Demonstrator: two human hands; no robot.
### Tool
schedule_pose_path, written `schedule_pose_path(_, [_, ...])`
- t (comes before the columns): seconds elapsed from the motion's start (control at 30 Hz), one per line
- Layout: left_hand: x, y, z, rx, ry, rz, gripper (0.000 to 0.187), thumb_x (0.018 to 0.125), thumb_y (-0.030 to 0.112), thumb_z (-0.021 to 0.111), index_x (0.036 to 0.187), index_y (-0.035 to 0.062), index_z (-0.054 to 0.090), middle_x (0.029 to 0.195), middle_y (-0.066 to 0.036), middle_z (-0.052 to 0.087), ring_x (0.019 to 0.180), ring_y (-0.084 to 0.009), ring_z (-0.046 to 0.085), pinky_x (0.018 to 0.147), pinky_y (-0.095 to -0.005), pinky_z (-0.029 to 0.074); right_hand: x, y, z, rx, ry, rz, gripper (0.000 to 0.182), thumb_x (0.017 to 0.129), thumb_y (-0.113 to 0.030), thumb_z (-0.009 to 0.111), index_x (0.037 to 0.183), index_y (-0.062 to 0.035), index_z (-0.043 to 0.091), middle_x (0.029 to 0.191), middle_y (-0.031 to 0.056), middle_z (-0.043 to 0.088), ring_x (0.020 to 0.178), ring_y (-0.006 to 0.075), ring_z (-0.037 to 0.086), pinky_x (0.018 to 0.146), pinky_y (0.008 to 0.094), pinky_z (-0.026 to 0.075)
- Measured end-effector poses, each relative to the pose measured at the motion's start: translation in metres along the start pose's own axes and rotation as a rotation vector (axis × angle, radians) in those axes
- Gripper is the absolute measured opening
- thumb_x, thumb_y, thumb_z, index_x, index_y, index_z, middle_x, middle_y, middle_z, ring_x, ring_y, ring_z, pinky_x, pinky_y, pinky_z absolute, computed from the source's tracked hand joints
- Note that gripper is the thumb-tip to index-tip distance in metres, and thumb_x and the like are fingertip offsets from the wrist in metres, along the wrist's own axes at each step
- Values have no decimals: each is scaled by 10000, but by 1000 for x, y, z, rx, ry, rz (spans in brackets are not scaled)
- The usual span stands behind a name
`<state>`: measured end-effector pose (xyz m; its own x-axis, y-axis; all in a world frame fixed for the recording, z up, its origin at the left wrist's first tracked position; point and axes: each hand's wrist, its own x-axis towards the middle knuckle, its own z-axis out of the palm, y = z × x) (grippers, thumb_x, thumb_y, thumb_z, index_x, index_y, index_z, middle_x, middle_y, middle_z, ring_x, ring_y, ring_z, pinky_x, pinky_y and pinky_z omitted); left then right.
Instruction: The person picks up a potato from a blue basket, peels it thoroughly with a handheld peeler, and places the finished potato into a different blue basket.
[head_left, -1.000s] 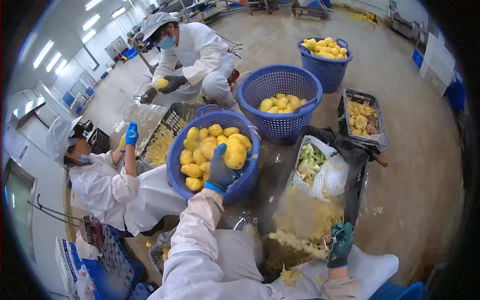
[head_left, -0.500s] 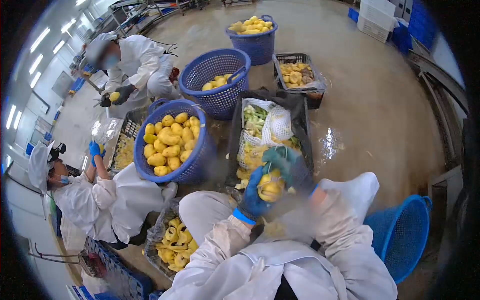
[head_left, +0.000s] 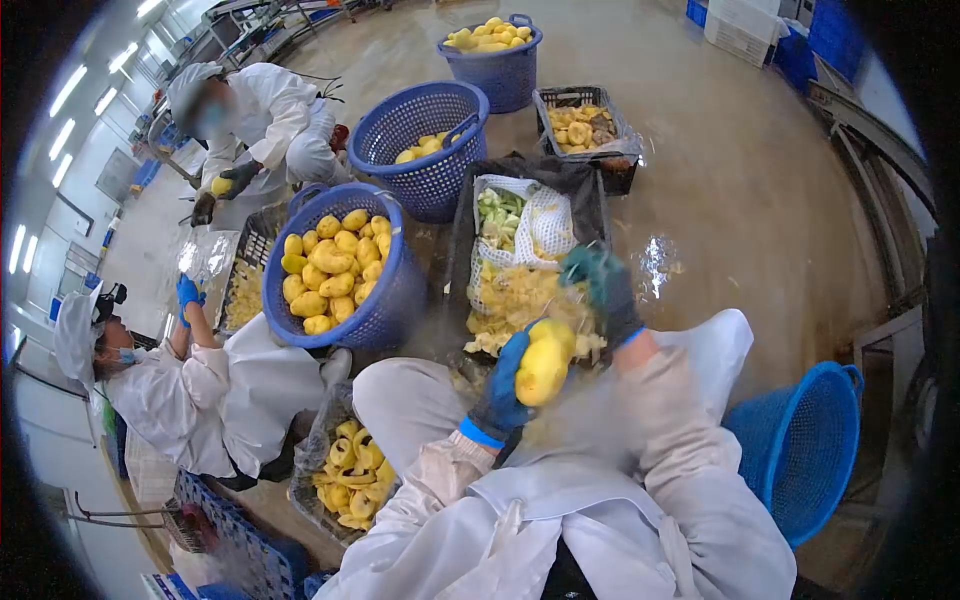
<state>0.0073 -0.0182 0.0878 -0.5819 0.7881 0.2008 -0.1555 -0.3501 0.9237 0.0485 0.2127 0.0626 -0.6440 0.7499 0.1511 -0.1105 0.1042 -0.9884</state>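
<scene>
My left hand point(head_left: 505, 390), in a blue glove, is closed around a smooth yellow mango point(head_left: 545, 362) held upright above my lap. My right hand point(head_left: 598, 285), in a dark green glove, is up and to the right of the mango, apart from it. Its fingers look curled, but motion blurs them and whatever they hold does not show clearly. Beneath both hands is a black-lined crate point(head_left: 462, 250) with yellow scraps point(head_left: 515, 300), green trimmings point(head_left: 500, 215) and white foam netting point(head_left: 550, 232).
A blue basket point(head_left: 392, 290) of mangoes stands left of the crate, with more baskets point(head_left: 372, 150) behind. Yellow peels fill a lined container point(head_left: 350, 480) by my left leg. A blue basket point(head_left: 800, 460) stands at my right. Two co-workers point(head_left: 270, 120) sit or crouch on the left.
My right hand has moved away from the mango, up and to the right over the crate. The mango, now more fully visible, stays in my left hand. The view has shifted slightly.
</scene>
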Motion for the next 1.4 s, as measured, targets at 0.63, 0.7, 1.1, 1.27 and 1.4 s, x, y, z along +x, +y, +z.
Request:
schedule_pose_path(0.63, [1, 12, 6, -503, -10, -482, 527, 965, 425, 394, 1372, 91, 377, 1276, -121, 510, 1113, -251, 545, 916, -416, 479, -31, -18, 5, 51, 139, -182, 157, 910, -147, 548, 917, 0, 603, 841, 75, 636, 682, 190, 616, 665, 305, 511])
schedule_pose_path(0.7, [9, 11, -1, -566, 44, -504, 537, 950, 460, 418, 1347, 98, 414, 1266, -132, 518, 1093, -271, 557, 908, -439, 485, -10, -2, -20, 741, 162, 74, 262, 954, -255, 498, 946, -21, 616, 799, 53, 647, 714, 167, 617, 667, 288, 488])
schedule_pose_path(1.1, [3, 13, 12, -982, 119, -729, 544, 908, 435, 501, 1316, 80, 443, 1286, -164, 504, 1113, -286, 546, 919, -414, 481, -34, -10, 4, 289, 69, -49, 299, 960, -295, 491, 980, -30, 628, 822, 69, 629, 699, 154, 599, 645, 285, 483])
schedule_pose_path(1.27, [9, 19, 15, -1148, 185, -709, 565, 882, 397, 562, 1322, 67, 432, 1302, -178, 484, 1183, -294, 493, 976, -428, 444, -51, -28, -15, 482, 170, 55, 325, 960, -290, 474, 972, -3, 628, 829, 59, 633, 711, 150, 602, 647, 293, 488])
schedule_pose_path(1.4, [8, 9, 12, -665, 41, -544, 550, 873, 369, 586, 1310, 68, 438, 1280, -162, 500, 1139, -298, 526, 962, -430, 459, -78, -47, 27, 274, -10, -49, 274, 952, -261, 496, 919, -24, 629, 827, 64, 641, 709, 156, 609, 654, 293, 496])
